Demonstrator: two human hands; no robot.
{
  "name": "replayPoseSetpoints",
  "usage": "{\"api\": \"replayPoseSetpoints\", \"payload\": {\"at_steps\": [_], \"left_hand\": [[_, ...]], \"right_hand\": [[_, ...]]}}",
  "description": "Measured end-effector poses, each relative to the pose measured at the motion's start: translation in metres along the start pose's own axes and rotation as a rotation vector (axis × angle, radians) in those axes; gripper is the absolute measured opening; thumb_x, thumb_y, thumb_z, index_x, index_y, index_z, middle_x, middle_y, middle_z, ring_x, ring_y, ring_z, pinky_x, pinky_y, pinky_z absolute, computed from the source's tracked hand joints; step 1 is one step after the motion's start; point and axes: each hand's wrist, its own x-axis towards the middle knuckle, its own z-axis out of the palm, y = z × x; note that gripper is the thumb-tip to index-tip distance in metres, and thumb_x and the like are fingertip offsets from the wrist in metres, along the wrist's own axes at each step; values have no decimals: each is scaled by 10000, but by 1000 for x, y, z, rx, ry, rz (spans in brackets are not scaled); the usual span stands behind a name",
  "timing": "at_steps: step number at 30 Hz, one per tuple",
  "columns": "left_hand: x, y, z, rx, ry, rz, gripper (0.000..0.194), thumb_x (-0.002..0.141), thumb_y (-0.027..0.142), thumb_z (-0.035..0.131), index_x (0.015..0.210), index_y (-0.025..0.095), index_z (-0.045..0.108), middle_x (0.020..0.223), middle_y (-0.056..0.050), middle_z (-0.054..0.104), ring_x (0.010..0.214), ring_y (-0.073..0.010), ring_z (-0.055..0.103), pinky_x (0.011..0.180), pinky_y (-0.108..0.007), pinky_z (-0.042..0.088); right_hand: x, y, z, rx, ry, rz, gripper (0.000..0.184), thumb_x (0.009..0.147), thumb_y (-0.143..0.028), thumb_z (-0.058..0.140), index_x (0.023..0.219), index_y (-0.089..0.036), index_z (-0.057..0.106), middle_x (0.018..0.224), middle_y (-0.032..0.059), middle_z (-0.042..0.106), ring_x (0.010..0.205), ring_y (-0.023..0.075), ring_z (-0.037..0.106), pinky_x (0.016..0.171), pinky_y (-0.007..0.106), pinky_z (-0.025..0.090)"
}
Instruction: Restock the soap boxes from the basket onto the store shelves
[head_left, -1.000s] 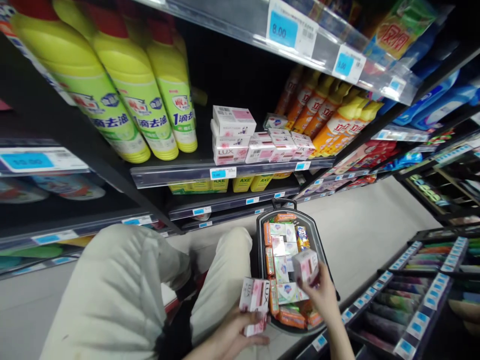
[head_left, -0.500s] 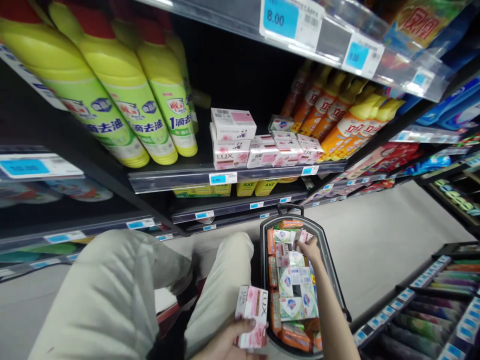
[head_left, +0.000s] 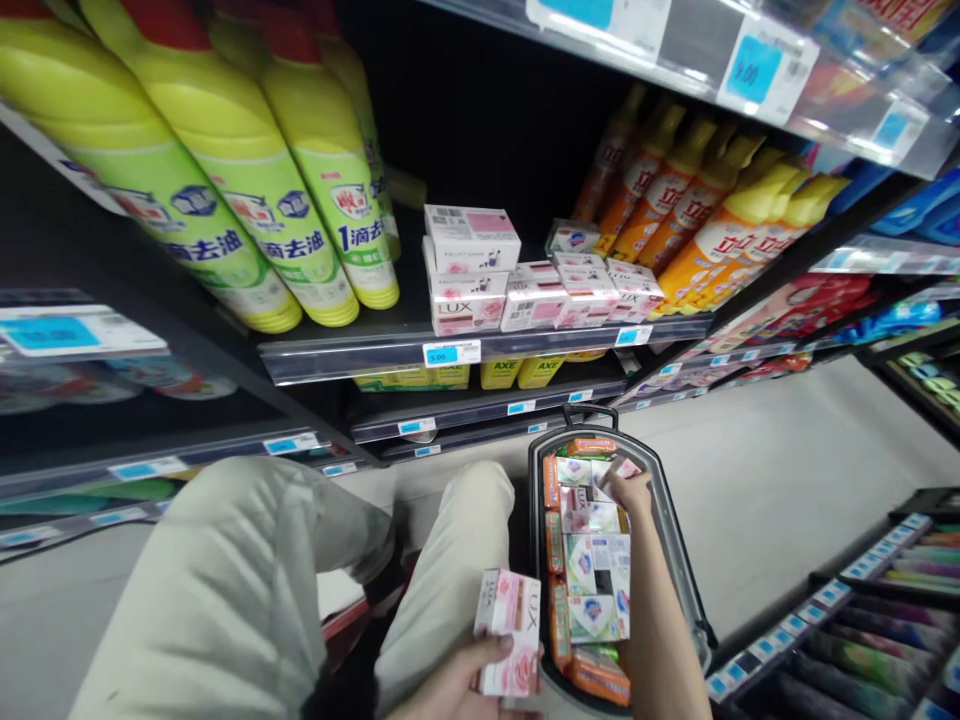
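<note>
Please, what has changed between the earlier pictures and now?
The right hand moved its pink-and-white box away from the person, toward the basket's far end. I see no new grasp or release. The left hand still holds the LUX box; the shelf boxes stayed.

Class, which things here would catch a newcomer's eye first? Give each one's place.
Probably the big yellow-green plastic bottles with red caps, standing on the shelf at upper left. Next, the black-rimmed oval basket on the floor, packed with orange and white soap packets, where the right hand reaches in.
</note>
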Motion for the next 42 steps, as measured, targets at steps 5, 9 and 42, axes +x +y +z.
{"api": "replayPoseSetpoints", "payload": {"at_steps": [5,9,42], "left_hand": [[1,-2,-7,-16,-13,27,468,712,355,775,1024,14,701,924,-124,681,873,-214,592,867,-384,470],[-1,-1,-6,0,-18,14,545,678,392,799,1034,-7,691,896,-130,674,872,-214,581,849,-385,478],[-4,4,10,-34,121,48,517,583,332,861,979,45,691,947,-149,660,883,-251,579,851,-430,457]], "right_hand": [[9,47,1,-145,-47,-211,921,688,-377,649,1449,-100,210,1214,227,592,1130,335,589,884,388,459],[11,56,11,-151,-46,-282,935,694,-338,646,1464,-71,187,1247,234,573,1193,323,551,926,367,449],[-18,50,19,-421,-3,-487,694,798,-414,636,1373,-110,394,1031,160,658,1125,311,550,882,346,391]]}}
